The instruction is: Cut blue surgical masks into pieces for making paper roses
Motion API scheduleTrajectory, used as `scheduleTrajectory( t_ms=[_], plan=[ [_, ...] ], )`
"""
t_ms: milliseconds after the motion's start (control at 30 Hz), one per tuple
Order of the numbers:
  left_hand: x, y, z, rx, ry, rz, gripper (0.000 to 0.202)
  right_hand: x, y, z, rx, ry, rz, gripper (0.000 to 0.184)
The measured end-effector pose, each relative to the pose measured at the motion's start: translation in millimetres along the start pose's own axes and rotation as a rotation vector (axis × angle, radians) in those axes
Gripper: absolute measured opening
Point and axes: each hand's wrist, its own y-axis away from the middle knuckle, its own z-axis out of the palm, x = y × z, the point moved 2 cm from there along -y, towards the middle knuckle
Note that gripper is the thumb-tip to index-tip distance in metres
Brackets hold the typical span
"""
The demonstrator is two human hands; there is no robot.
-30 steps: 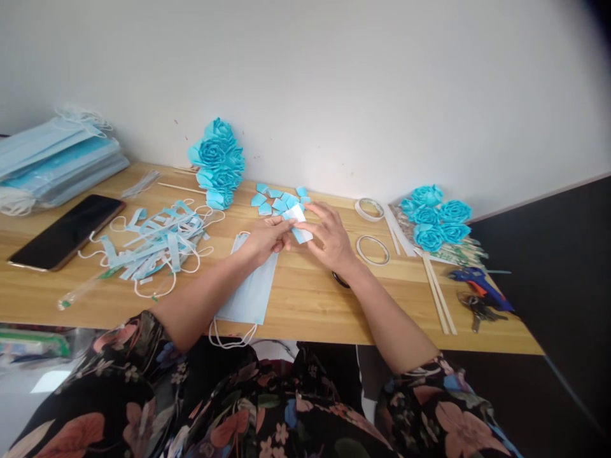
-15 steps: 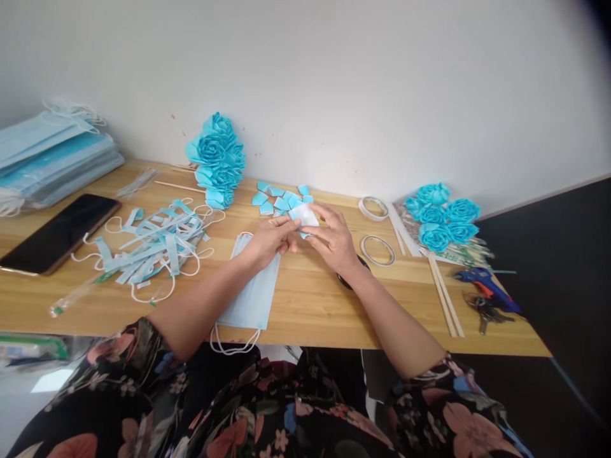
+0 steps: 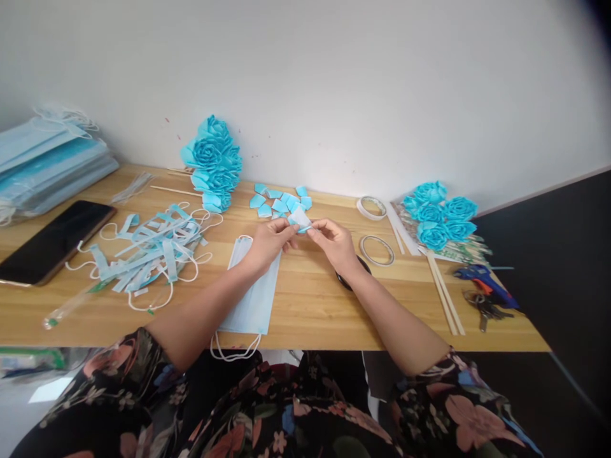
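Observation:
A small white and blue petal piece (image 3: 300, 218) is pinched between my two hands above the middle of the table. My left hand (image 3: 271, 243) grips its left lower edge with thumb and fingers. On the opposite side, my right hand (image 3: 334, 240) pinches the right corner. Just beyond them lie several loose blue cut pieces (image 3: 280, 205). Under my left forearm, a light blue face mask (image 3: 252, 292) rests flat, its lower ear loop hanging over the table's front edge. Behind my right wrist, a black round object (image 3: 351, 277) is partly hidden.
Left hold a phone (image 3: 55, 242), a stack of masks (image 3: 52, 159) and a heap of mask scraps (image 3: 153, 245). Blue fabric roses (image 3: 214, 165) lean at the back; more roses (image 3: 436, 216) lie right. Tape rolls (image 3: 377, 250), sticks (image 3: 445, 292), a glue gun (image 3: 487, 283) and keys (image 3: 487, 310) lie rightward.
My right fingers have closed from a spread hold into a pinch at the petal piece's lower right corner. The piece has tilted, showing more blue along its lower edge.

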Motion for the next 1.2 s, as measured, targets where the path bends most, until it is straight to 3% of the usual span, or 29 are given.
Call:
scheduleTrajectory(
  t_ms=[167,500,733,1033,1200],
  plan=[
    [0.9,0.2,0.7,0.023,-0.041,0.026,0.026,-2.0,0.6,-0.1,0.029,-0.099,0.079,0.025],
    [4.9,1.0,2.2,-0.020,-0.040,0.062,0.022,-4.4,0.8,3.0,0.035,-0.135,0.088,0.026],
    [1.9,1.4,2.7,-0.078,-0.123,0.031,0.035,-6.3,-0.2,1.6,0.028,-0.123,0.057,0.051],
    [3.0,0.1,0.7,-0.014,-0.075,0.075,0.030,-4.5,2.2,6.5,-0.065,-0.147,0.031,0.051],
    [4.1,-0.5,0.8,-0.018,-0.083,0.071,0.027,-9.7,1.8,7.2,-0.114,-0.179,0.055,0.041]
  ],
)
